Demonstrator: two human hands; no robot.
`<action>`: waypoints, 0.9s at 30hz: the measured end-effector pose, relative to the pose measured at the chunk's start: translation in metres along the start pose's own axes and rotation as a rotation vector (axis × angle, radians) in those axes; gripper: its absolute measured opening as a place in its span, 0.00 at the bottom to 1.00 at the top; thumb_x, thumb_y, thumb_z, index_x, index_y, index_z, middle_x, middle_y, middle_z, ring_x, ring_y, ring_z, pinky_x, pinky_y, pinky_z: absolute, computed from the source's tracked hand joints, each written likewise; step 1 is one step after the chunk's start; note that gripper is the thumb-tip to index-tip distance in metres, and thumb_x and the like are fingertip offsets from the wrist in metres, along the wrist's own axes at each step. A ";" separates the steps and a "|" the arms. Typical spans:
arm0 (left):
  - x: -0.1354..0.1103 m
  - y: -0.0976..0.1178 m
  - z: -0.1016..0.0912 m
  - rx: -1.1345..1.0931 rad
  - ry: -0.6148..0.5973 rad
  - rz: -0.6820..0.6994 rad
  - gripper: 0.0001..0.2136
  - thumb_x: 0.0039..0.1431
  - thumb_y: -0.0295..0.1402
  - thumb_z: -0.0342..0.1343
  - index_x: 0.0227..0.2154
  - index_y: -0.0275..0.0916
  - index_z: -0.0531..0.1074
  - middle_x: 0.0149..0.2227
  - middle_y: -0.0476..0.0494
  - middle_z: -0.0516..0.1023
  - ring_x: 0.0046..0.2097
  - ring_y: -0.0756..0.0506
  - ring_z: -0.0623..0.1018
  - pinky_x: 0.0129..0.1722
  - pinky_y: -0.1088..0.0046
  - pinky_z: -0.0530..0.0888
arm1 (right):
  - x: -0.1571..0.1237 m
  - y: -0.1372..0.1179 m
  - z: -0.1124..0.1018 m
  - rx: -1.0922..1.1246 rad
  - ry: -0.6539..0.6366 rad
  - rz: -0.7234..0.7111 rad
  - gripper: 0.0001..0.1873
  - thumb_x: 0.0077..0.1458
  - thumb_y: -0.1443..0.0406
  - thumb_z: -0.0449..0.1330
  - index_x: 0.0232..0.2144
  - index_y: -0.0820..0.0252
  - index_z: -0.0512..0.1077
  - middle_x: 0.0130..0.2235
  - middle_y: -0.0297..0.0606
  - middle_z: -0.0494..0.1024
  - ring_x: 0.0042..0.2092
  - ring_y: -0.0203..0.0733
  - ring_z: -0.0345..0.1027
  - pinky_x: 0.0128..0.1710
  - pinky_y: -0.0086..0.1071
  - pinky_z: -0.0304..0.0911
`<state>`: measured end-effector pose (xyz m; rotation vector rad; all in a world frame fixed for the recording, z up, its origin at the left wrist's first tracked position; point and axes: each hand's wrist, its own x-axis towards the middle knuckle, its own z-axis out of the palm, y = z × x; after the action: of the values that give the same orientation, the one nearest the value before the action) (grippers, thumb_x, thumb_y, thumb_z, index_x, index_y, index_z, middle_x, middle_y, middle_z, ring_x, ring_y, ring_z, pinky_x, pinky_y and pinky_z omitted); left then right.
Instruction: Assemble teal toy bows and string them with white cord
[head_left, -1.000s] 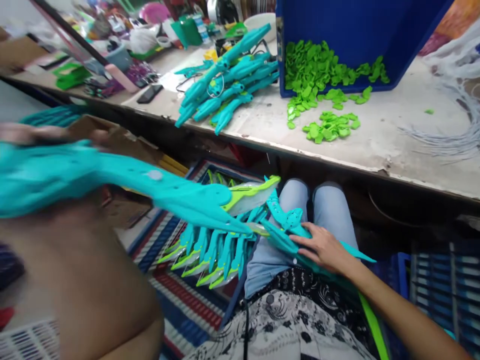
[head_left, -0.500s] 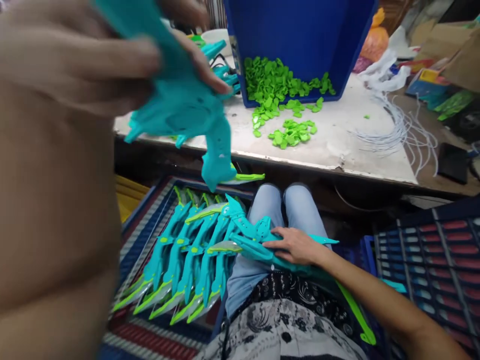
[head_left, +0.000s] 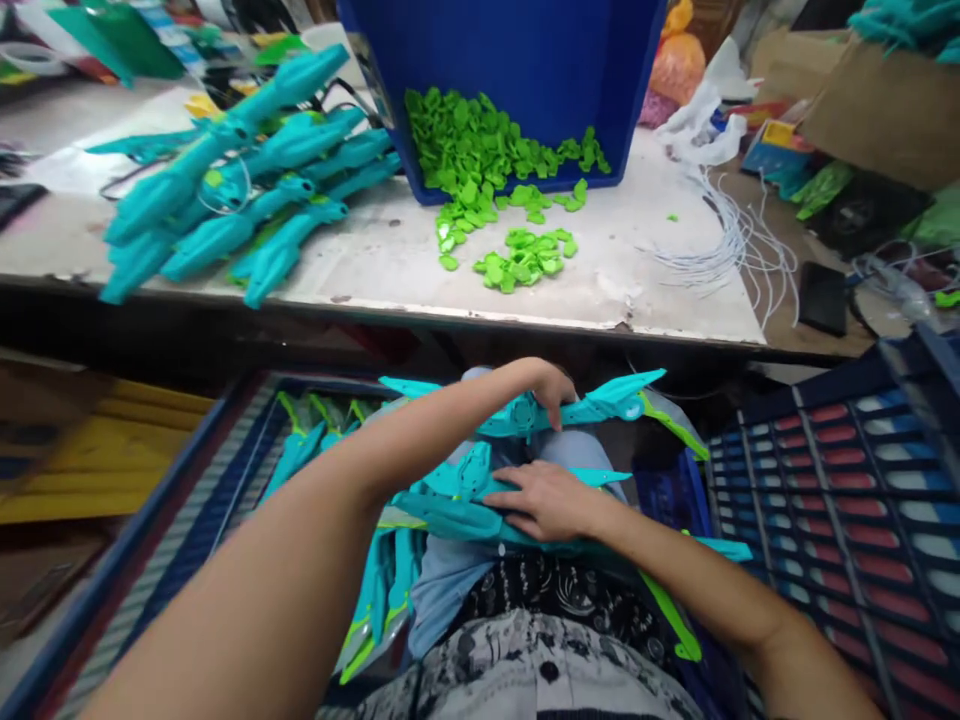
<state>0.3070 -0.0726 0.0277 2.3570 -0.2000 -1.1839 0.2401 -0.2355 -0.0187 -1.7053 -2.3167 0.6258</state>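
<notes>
Above the knees, my left hand (head_left: 556, 388) is closed round the middle of a teal plastic toy bow (head_left: 611, 396) with a lime-green curved tip at its right end. My forearm hides part of the bow. Nearer my body, several similar teal bows (head_left: 450, 515) lie across my lap. On top of them rests my right hand (head_left: 551, 498), palm down with fingers stretched out and a little apart. More teal bows with green tips (head_left: 382, 580) lie in a row at my left, partly covered by my left arm.
On the worktable (head_left: 390, 265) are a pile of teal bow bodies (head_left: 247, 180), a tipped blue bin (head_left: 510, 60) spilling small green pieces (head_left: 480, 150), and white cords (head_left: 720, 250). A dark slatted crate (head_left: 832, 500) stands at my right. Yellow boards (head_left: 112, 460) lie at left.
My left hand has come down from close before the camera at upper left to over my knees, bringing a teal bow along. My right hand stays on the lap bows. The view has shifted left.
</notes>
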 end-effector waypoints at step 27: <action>-0.175 0.004 0.240 -0.437 0.534 -0.041 0.32 0.52 0.52 0.59 0.57 0.42 0.65 0.52 0.37 0.73 0.49 0.38 0.75 0.47 0.64 0.71 | -0.036 0.022 -0.028 -0.027 -0.262 0.117 0.25 0.59 0.67 0.52 0.59 0.60 0.64 0.42 0.45 0.76 0.45 0.48 0.65 0.46 0.41 0.60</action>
<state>0.0114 -0.1033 0.0339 2.1871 0.2637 -0.5069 0.2815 -0.2581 -0.0001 -1.8824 -2.4167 0.8938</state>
